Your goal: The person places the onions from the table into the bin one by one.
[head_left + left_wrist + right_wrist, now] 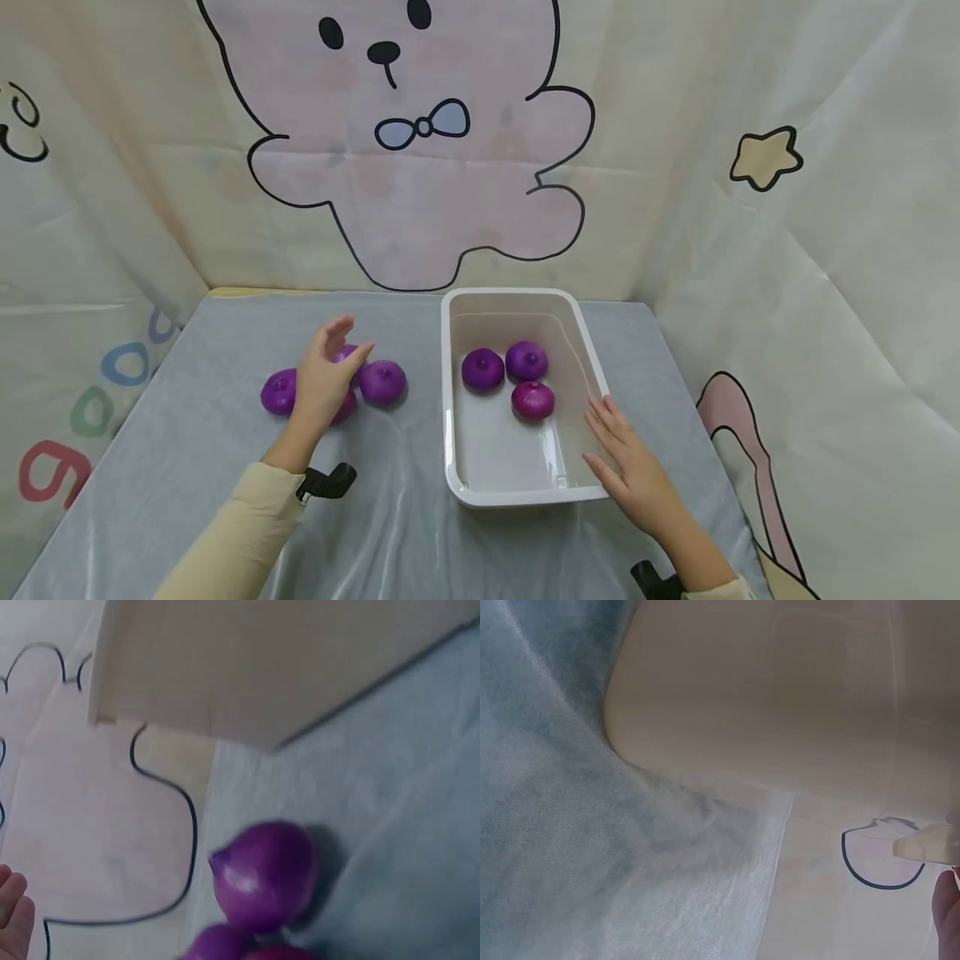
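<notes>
My left hand (324,375) is over a group of purple onions, its fingers raised and thumb held apart, with nothing in its grasp. One onion (383,383) lies just right of the thumb and another onion (278,392) to the left of the hand; others are partly hidden behind it. In the left wrist view a pointed onion (266,876) shows on the cloth. To the right stands a white plastic bin (447,400) with three onions (483,370) inside, toward its far half. My right hand (633,471) rests on the bin's right rim with fingers extended.
A grey-blue cloth (390,533) covers the table and has soft folds near the front. Behind and at both sides hang pale curtains (847,275) printed with cartoon figures. The bin's far side stands close to the back curtain.
</notes>
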### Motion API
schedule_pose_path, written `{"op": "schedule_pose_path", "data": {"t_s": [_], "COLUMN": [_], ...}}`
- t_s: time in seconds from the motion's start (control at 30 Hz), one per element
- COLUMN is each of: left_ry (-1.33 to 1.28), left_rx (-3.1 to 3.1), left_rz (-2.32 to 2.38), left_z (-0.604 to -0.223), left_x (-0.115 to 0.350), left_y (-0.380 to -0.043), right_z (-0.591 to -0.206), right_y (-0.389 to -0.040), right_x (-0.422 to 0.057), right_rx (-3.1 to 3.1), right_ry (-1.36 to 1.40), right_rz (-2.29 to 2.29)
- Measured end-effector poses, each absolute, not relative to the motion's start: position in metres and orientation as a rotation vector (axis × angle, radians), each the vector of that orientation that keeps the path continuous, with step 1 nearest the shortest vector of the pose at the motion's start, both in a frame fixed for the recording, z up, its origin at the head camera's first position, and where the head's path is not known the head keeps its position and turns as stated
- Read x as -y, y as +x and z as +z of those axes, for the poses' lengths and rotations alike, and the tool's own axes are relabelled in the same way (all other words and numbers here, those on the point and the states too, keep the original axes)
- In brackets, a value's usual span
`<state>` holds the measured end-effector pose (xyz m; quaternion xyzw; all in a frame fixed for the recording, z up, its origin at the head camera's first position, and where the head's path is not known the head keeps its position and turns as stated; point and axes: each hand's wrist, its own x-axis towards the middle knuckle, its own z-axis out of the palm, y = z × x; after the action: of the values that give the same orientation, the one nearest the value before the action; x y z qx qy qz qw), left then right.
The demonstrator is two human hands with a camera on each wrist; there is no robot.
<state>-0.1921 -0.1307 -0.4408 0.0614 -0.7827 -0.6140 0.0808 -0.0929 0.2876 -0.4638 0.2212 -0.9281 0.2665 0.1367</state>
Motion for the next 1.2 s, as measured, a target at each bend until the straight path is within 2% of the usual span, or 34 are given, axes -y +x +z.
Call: {"op": "schedule_pose_path", "data": {"t_s": [0.47,0.8,1.2], "left_ry": [0.484,0.656,0.704], "left_rx": [2.399,2.379,2.486], "left_rz": [-1.54,-1.46,-1.467], "left_z": [-0.492,-0.51,-0.528], "left_x": [0.204,0.23,0.244], "left_y": [-0.18,-0.175,-0.174], "right_z": [-0.461,-0.462,-0.463], "right_y": [-0.091,-0.093,-0.093], "right_x": [-0.286,-0.286,-0.285], "right_rx": [2.65,2.639,2.641], "right_ry": [0.645,0.658,0.653], "right_rz": [0.77,0.763,0.789]}}
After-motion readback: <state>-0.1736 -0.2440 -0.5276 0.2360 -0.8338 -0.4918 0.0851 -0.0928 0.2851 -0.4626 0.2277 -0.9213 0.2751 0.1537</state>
